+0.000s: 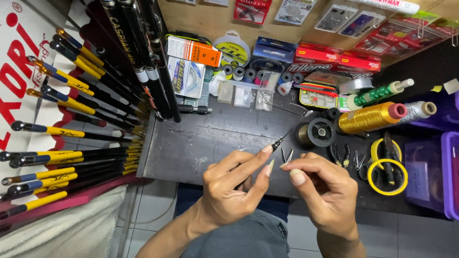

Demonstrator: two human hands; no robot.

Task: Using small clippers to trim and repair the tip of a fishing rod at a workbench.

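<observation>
My left hand (234, 184) pinches the lower end of a thin dark rod tip (289, 134) that slants up and to the right over the dark workbench (201, 143). My right hand (320, 184) is close beside it, thumb and fingers pinched on a small metal guide ring (287, 155) just below the rod's end. Whether the ring touches the rod I cannot tell. Both hands hover above the bench's front edge.
Several black-and-yellow fishing rods (71, 95) lean in a rack at left. A black line spool (319, 132), gold thread cone (370, 117), green thread spool (377, 94), pliers and scissors (351, 160), yellow tape rolls (387, 174), purple bins (430, 177) and tackle boxes (318, 93) crowd the bench.
</observation>
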